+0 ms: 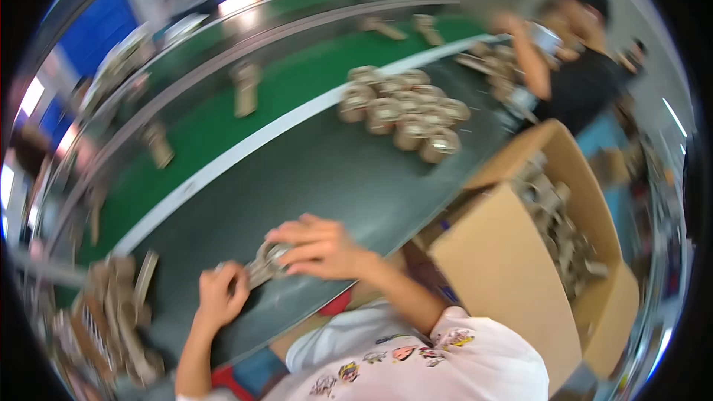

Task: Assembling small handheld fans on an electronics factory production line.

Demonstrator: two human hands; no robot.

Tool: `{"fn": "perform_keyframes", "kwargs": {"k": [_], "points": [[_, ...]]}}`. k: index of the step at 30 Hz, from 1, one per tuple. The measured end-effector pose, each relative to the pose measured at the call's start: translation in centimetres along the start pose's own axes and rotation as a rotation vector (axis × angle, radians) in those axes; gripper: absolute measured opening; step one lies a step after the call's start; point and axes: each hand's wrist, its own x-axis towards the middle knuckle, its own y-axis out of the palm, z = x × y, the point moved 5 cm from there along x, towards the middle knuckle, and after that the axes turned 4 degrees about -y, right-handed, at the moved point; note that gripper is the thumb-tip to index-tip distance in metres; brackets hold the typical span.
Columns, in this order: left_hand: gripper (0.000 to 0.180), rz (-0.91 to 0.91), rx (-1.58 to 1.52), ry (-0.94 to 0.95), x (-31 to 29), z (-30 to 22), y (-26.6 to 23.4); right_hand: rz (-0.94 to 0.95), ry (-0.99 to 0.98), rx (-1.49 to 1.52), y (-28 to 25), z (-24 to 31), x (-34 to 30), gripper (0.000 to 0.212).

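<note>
A tan part with a round, ring-like head and a short handle point(258, 275) is between my two hands, just above the dark green worktable. My left hand point(221, 295) is closed around the handle end. My right hand point(323, 249) curls its fingers over the round head, thumb on the near side. Inside the head something pale and shiny point(278, 252) shows, partly covered by the fingers and blurred.
Several tan round pieces with shiny tops point(408, 108) stand grouped on the worktable point(297, 178). Similar tan parts are piled at left point(111, 319) and in an open cardboard box point(505, 267) at right. Beyond runs a green conveyor point(290, 93) carrying spaced parts. A co-worker point(587, 67) is at far right.
</note>
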Motion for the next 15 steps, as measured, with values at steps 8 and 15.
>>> {"fn": "perform_keyframes", "kwargs": {"k": [8, 15], "points": [[0.013, -0.483, 0.226, -0.45, 5.6, 6.4, -0.3, -0.328, 0.24, 0.138, -2.3, -0.9, -0.5, 0.025], [0.036, -0.959, 0.219, -0.568, 19.3, 18.4, -2.6, -0.536, 0.276, -0.145, -3.7, -0.8, -0.3, 0.018]]}}
